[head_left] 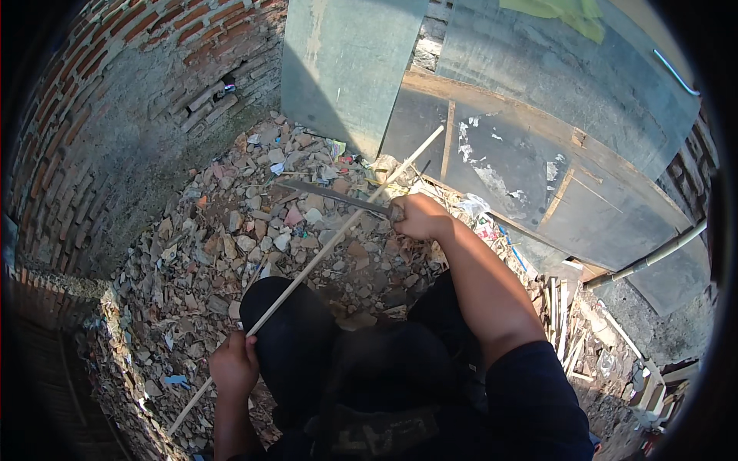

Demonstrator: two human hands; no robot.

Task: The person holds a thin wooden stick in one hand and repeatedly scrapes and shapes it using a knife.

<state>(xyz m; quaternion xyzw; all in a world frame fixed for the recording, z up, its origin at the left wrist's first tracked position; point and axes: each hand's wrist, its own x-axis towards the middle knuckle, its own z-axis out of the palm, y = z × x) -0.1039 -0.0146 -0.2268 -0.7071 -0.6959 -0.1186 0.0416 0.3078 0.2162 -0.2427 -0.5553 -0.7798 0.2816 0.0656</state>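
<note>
A long, thin, pale strip of bamboo or wood (pixel 323 253) slants from the lower left to the upper right, over my dark-clothed knee. Near its lower end my left hand (pixel 234 365) is closed around it, with the thumb along the strip. My right hand (pixel 420 217) grips the handle of a machete-like knife (pixel 327 192), whose long dark blade points left. Blade and strip cross just left of my right hand. Whether the edge touches the strip I cannot tell. The handle is mostly hidden by my fingers.
Broken brick and stone rubble (pixel 254 230) covers the ground, mixed with litter. A worn brick wall (pixel 146 138) rises on the left. Large grey-green panels (pixel 350 69) lean at the back. Several cut wooden strips (pixel 560 315) lie at right, near a slanting pole (pixel 649 257).
</note>
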